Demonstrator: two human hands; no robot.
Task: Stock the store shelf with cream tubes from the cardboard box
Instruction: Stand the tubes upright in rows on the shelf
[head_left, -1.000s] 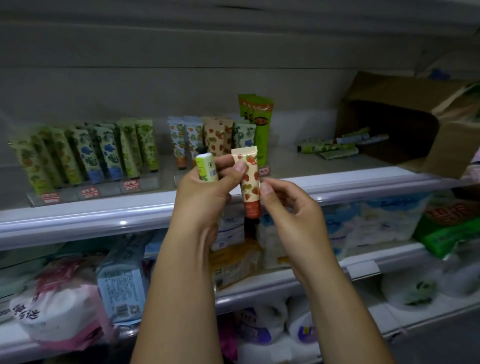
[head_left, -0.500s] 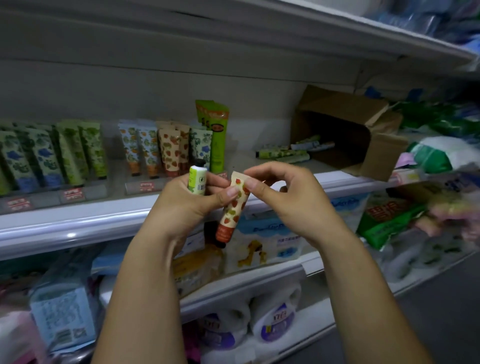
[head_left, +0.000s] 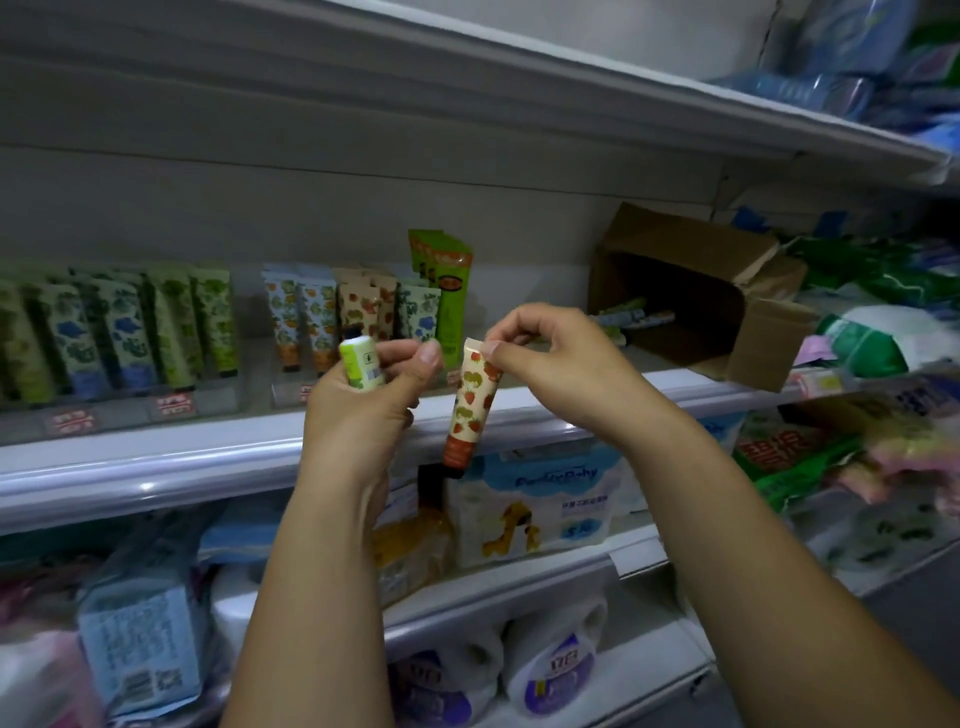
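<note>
Green tube (head_left: 362, 362) in left hand (head_left: 363, 410), strawberry tube (head_left: 470, 410) in right hand (head_left: 561, 358): two.

the white and blue pack (head_left: 540, 499) below the shelf (head_left: 156, 470) bears a blue word ending in "baby", its first letters too blurred to tell, above small characters that cannot be read. the price tags (head_left: 174, 405) on the shelf carry red characters and a green pack (head_left: 779, 457) at right has a red label with pale ones, all blurred. print on the green tube (head_left: 361, 364) and the strawberry tube (head_left: 472, 400) is too small to read.
</note>
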